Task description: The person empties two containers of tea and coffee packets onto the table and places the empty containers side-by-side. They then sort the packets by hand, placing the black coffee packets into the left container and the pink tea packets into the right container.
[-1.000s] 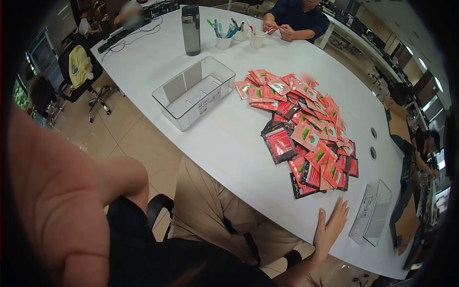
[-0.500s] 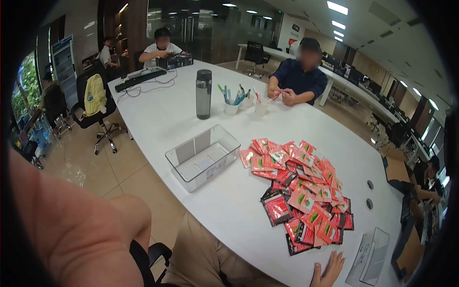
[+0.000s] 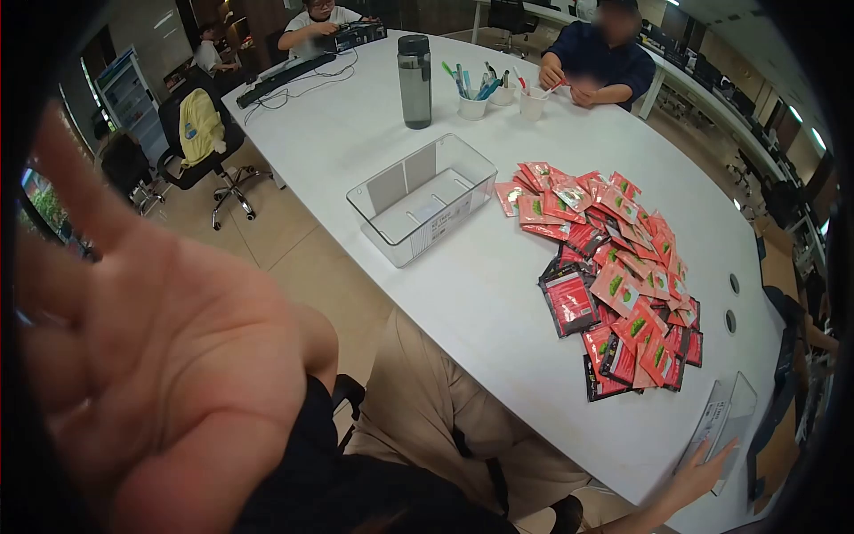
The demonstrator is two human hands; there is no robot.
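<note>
My left hand [image 3: 178, 347] is raised close to the camera, its palm showing and fingers spread, holding nothing. At the lower right, my right hand [image 3: 696, 478] reaches over the table edge, fingers apart, with the fingertips overlapping a clear plastic bin [image 3: 735, 411]. Beyond that hand lies a heap of small flat packets [image 3: 569, 298], some pink-red with green print, others red with black edges. A second clear bin [image 3: 405, 240], rectangular, stands left of the heap with nothing in it but a label on its side.
Farther back on the white table [image 3: 498, 311] are a grey water bottle [image 3: 415, 89], a cup of pens [image 3: 472, 107] and a white cup [image 3: 532, 105]. A person in dark blue [image 3: 600, 53] sits opposite. Another person [image 3: 320, 27] works at a black device. A chair [image 3: 200, 133] stands left.
The view has tilted down, shifting the table upward in frame. My right hand has moved from beside the packets onto the right-hand bin. More of my left palm and its fingers now show.
</note>
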